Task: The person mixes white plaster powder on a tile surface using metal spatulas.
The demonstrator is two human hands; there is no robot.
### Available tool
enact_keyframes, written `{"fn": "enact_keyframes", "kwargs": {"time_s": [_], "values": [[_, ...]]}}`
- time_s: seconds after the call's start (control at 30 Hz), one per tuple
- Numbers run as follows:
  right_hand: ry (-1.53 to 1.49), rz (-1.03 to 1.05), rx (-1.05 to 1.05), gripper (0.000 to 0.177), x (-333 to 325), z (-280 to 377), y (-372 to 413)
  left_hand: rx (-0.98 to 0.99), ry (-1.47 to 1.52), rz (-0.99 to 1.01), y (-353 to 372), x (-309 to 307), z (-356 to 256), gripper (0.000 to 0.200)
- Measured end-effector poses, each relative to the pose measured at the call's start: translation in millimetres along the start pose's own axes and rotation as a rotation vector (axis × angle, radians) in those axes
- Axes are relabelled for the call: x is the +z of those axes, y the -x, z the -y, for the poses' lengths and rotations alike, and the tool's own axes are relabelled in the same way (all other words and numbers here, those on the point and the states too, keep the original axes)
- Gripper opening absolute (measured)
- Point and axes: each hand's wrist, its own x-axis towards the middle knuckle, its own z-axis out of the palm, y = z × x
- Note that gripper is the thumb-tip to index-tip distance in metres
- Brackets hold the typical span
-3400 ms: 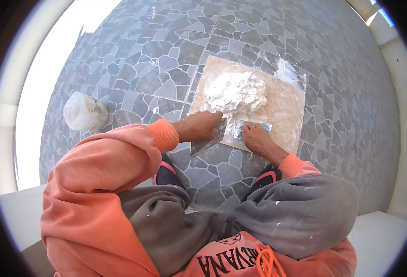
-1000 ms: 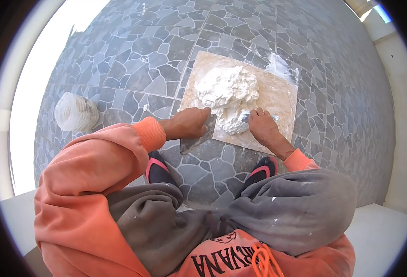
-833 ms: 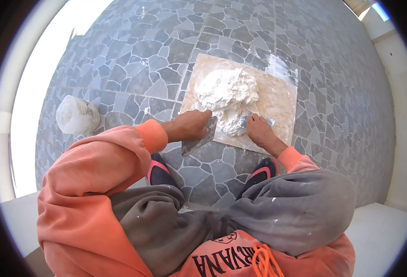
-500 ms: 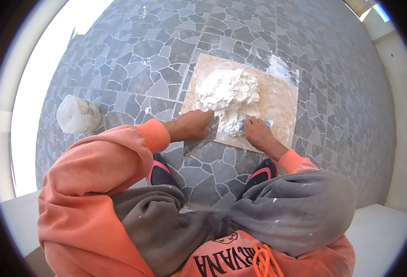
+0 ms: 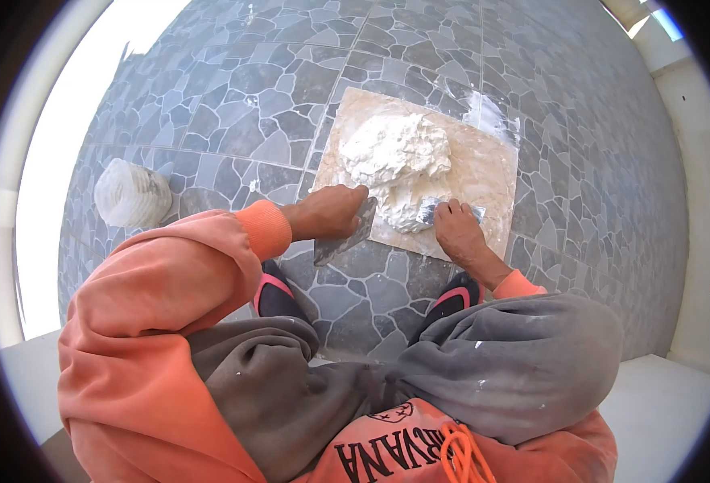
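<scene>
A mound of wet white plaster (image 5: pixel 395 149) lies on a square tan board (image 5: pixel 484 173) on the floor, with a smaller lump spread toward me. My left hand (image 5: pixel 335 211) is closed around a flat grey metal trowel (image 5: pixel 345 241), whose blade hangs over the board's near left edge. Fingers of my right hand (image 5: pixel 460 229) are closed on a putty knife (image 5: pixel 430 211) smeared with white. Its blade touches the right side of the smaller plaster lump. My right fingers hide most of the putty knife's handle.
A whitish ribbed plastic container (image 5: pixel 132 195) stands on the stone-patterned tile floor (image 5: pixel 250 121) at the left. White smears (image 5: pixel 490 117) mark the floor beyond the board. My two feet in dark sandals with pink straps (image 5: pixel 278 294) are just in front of the board.
My right hand and the putty knife have shifted slightly to the right. My left hand still holds the trowel, a little further left. The whole view has tilted slightly.
</scene>
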Motion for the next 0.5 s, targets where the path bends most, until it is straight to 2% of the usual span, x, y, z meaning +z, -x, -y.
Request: {"fn": "enact_keyframes", "kwargs": {"time_s": [0.07, 0.17, 0.27, 0.37, 0.5], "values": [[-0.018, 0.012, -0.022, 0.017, 38, 7, 2, -0.013, -0.001, 0.023, 1, -4, -3, 0.036], [-0.044, 0.148, -0.06, 0.018, 5, 1, 6, -0.035, 0.015, 0.036, 4, -7, -6, 0.033], [-0.011, 0.106, 0.049, 0.02, -20, 3, 2, -0.017, 0.008, 0.015, 4, -1, -1, 0.035], [0.01, 0.01, -0.036, 0.019, 30, 12, 9, 0.008, 0.004, -0.016, 4, 4, 5, 0.036], [-0.049, 0.159, -0.01, 0.022, 0, 6, 11, -0.034, -0.021, -0.044, 18, -6, -2, 0.033]]}}
